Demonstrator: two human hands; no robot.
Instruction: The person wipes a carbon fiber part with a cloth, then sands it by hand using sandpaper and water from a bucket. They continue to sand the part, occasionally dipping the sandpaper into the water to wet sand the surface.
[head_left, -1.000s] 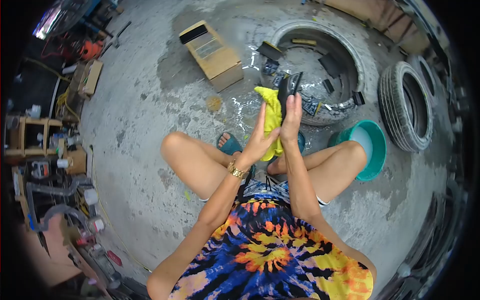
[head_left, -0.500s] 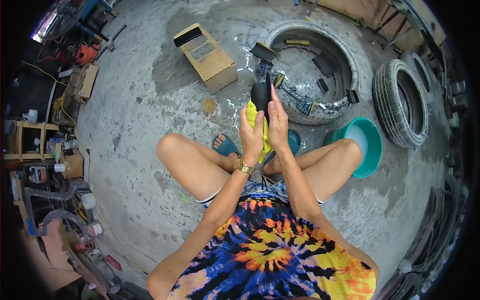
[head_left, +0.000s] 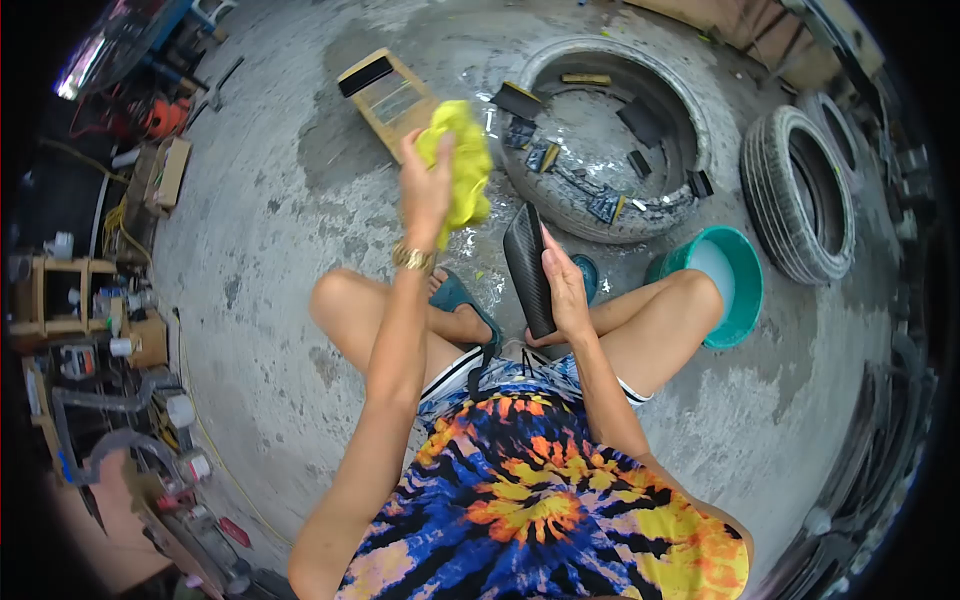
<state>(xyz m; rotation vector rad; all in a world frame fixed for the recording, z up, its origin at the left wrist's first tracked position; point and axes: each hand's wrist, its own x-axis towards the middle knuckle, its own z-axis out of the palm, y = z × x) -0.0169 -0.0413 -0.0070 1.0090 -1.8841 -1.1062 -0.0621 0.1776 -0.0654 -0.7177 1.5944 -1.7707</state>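
Wiping appears paused: left hand point(head_left: 425, 190) is clenching yellow cloth point(head_left: 460, 170) (raised clear), right hand point(head_left: 565, 290) is gripping black panel point(head_left: 527, 268); other pieces in tyre point(head_left: 690, 100) seemingly awaiting cleaning.

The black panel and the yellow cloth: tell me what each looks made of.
The black panel, held in the right hand, looks like carbon fibre or a carbon-look plastic: a fine woven pattern with a dull sheen. The yellow cloth, bunched in the left hand, looks like soft microfibre: fuzzy, crumpled folds, matte.
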